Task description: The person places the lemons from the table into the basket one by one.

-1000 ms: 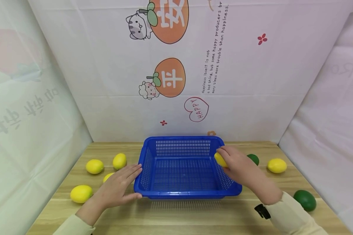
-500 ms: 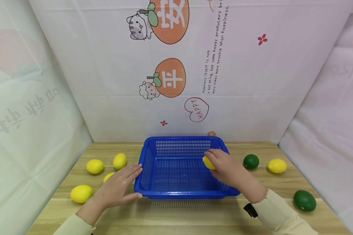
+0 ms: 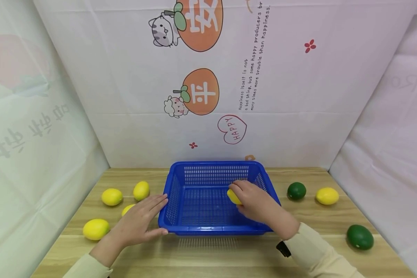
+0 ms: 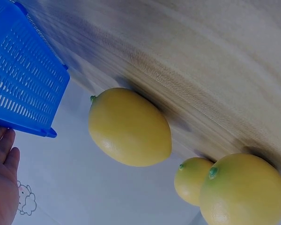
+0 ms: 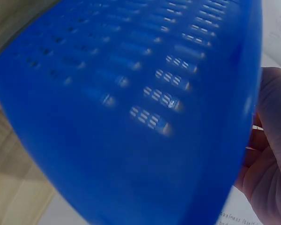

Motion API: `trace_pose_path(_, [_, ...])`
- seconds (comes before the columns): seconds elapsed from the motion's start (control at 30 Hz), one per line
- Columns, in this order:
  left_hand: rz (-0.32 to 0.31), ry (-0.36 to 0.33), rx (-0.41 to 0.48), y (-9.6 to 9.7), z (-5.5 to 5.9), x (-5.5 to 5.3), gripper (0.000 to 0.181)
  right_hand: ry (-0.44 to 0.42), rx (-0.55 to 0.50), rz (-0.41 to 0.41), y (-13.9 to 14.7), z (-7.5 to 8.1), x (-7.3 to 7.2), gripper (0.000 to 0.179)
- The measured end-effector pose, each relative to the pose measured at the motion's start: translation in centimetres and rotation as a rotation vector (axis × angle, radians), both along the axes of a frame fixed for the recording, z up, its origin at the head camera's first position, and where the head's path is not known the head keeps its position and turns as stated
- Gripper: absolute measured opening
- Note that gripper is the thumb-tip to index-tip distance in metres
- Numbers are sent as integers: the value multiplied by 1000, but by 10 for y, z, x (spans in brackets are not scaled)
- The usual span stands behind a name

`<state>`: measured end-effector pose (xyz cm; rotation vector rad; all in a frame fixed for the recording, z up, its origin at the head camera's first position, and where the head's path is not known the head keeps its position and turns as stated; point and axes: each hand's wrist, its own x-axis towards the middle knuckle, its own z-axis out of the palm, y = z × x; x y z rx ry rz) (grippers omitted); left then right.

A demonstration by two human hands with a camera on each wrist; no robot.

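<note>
A yellow lemon (image 3: 234, 197) is gripped by my right hand (image 3: 253, 200), which reaches over the right wall of the blue plastic basket (image 3: 217, 228) and holds the lemon inside it. In the right wrist view the basket's slotted wall (image 5: 145, 154) fills most of the frame and hides the lemon; part of my hand (image 5: 271, 154) shows behind the rim. My left hand (image 3: 140, 222) rests with straight fingers on the basket's left rim. From the left wrist, those fingers (image 4: 2, 145) touch the rim's edge.
Left of the basket lie several lemons, one (image 3: 96, 229) nearest the front and another (image 3: 112, 197) farther back. On the right are a lemon (image 3: 327, 196), a small dark green fruit (image 3: 296, 191) and a larger one (image 3: 360, 237). A printed white cloth (image 3: 281, 77) hangs behind the wooden table (image 3: 208, 266).
My right hand has carried the lemon leftward from the basket's right rim to over its inside, uncovering the small green fruit. The left hand and basket stay in place.
</note>
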<state>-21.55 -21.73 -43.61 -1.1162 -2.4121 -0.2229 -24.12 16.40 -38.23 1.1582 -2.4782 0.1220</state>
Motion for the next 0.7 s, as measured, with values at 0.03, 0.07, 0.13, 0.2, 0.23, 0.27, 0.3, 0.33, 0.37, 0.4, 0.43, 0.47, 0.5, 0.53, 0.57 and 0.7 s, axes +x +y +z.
trace_pose_path(0.03, [0, 0, 1, 0, 0, 0, 81, -6, -1, 2, -2, -1, 0, 55])
trace_pose_path(0.07, [2, 1, 0, 0, 0, 0, 81, -9, 2, 3, -3, -2, 0, 55])
trace_pose_path(0.13, [3, 0, 1, 0, 0, 0, 81, -15, 3, 6, -5, -3, 0, 54])
trace_pose_path(0.2, [3, -2, 1, 0, 0, 0, 81, -21, 5, 12, -8, -5, 0, 54])
trace_pose_path(0.23, [3, -4, 2, 0, 0, 0, 81, -24, 6, 15, -9, -6, 0, 53])
trace_pose_path(0.27, [4, -6, 2, 0, 0, 0, 81, -27, 9, 16, -9, -7, 0, 53])
trace_pose_path(0.3, [5, -7, 1, 0, 0, 0, 81, -33, 9, 17, -10, -8, 0, 53])
trace_pose_path(0.33, [7, -7, 0, 0, 0, 0, 81, -40, 10, 17, -11, -8, 0, 53])
trace_pose_path(0.37, [8, -6, -1, -1, 0, 0, 81, -48, 13, 15, -12, -9, 0, 53])
trace_pose_path(0.4, [9, -7, -2, -1, 0, 0, 81, -56, 14, 13, -12, -10, 0, 52])
trace_pose_path(0.43, [9, -7, -2, -1, 0, 0, 81, -64, 15, 10, -13, -10, 0, 52])
trace_pose_path(0.47, [9, -7, -2, -1, 0, 1, 81, -71, 18, 6, -14, -11, 0, 52])
trace_pose_path(0.5, [10, -6, -2, -1, 0, 1, 81, -77, 22, 1, -14, -12, 0, 52])
trace_pose_path(0.53, [9, -6, -1, -1, -1, 1, 81, -82, 26, -2, -14, -13, 0, 52])
trace_pose_path(0.57, [8, -5, 1, -1, -1, 1, 81, -88, 29, -6, -15, -14, -1, 51])
trace_pose_path(0.7, [8, -3, 4, -2, -1, 0, 81, -105, 47, -23, -16, -17, -1, 50])
